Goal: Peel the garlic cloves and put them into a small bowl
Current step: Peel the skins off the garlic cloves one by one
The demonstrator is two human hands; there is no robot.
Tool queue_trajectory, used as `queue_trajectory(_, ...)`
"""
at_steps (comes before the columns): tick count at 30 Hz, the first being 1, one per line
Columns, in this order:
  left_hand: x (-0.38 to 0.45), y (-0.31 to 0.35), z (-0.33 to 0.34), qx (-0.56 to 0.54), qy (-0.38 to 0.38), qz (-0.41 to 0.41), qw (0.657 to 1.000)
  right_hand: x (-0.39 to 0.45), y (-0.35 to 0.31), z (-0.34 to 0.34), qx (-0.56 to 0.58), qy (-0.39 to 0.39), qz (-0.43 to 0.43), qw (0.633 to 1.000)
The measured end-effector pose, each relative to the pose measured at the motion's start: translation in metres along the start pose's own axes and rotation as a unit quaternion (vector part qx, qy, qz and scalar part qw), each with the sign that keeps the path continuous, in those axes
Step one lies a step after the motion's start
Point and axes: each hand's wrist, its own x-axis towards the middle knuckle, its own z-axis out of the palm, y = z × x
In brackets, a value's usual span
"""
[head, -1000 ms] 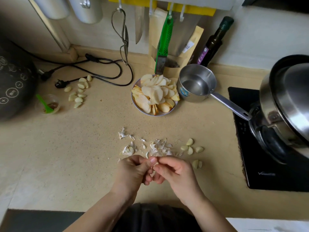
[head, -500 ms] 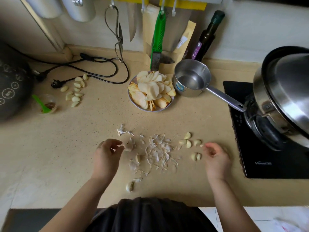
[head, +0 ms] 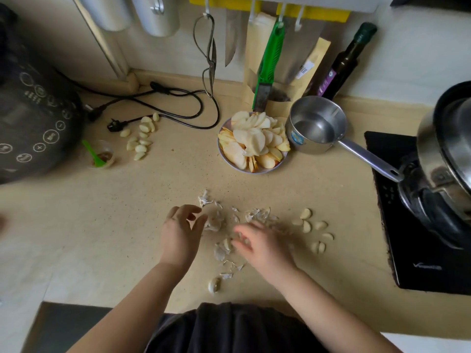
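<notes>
Lying far left against the dark appliance [head: 33, 118]: a small clear cup with a green spoon [head: 98, 155], then a loose heap of peeled cloves [head: 140, 138] beside the black cable [head: 178, 108]. Further right, a plate of apple slices [head: 252, 146], touching a steel saucepan [head: 316, 126] holding water. No small bowl seen anywhere on the counter.

Down at centre, left hand [head: 179, 234] poised over the papery skins [head: 216, 220], fingers loosely curled and apart, thumb near a clump of skin, nothing clearly gripped. Right hand [head: 265, 244], blurred, spread low over the scraps with fingertips at an unpeeled clove [head: 226, 244]; hard to tell whether pinched or only touched. One more unpeeled clove [head: 214, 285] nearest the body. Right again, a second group of peeled cloves [head: 312, 229] near the induction hob [head: 418, 225].

Judged step: between cloves, reaching for the next one. Next move calls for a firm fingertip pinch on the clove among the loose skins, then splitting the husk. Bowl still to be fetched.
</notes>
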Motion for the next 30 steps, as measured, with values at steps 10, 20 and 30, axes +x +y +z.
queue_trajectory(10, -0.034, 0.024, -0.012, -0.315, -0.185, -0.314, 0.876, 0.003, -0.003, 0.008, 0.145, 0.036, 0.060, 0.987)
queue_trajectory(20, -0.043, 0.046, -0.001, -0.530, -0.232, -0.417, 0.701, -0.026, -0.006, -0.019, 0.316, 0.052, 0.038, 0.947)
queue_trajectory(30, -0.042, 0.058, 0.000, -0.530, -0.223, -0.373, 0.728, -0.023, -0.009, -0.030, 0.202, 0.152, -0.034, 0.967)
